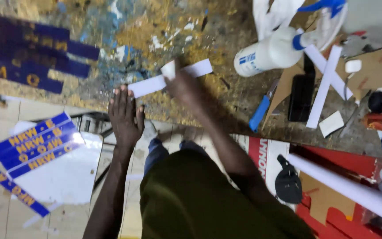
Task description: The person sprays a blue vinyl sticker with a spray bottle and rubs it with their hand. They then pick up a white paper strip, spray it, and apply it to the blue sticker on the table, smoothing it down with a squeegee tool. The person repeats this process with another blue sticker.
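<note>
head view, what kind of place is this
Probably a sign-making or craft workshop: a paint-spattered workbench, blue strips with yellow lettering, and a white spray bottle beside the white strip under the hands.

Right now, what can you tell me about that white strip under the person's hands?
The white strip is a long, narrow, flat piece that looks like paper or thin plastic sheet, plain with no print showing. It lies slantwise on the paint-stained worktable, its right end higher in the picture. The left hand rests flat, fingertips at the strip's left end. The right hand, blurred, lies across its middle, with a small white piece at its fingertips. Whether the strip is stuck down cannot be told.
</note>
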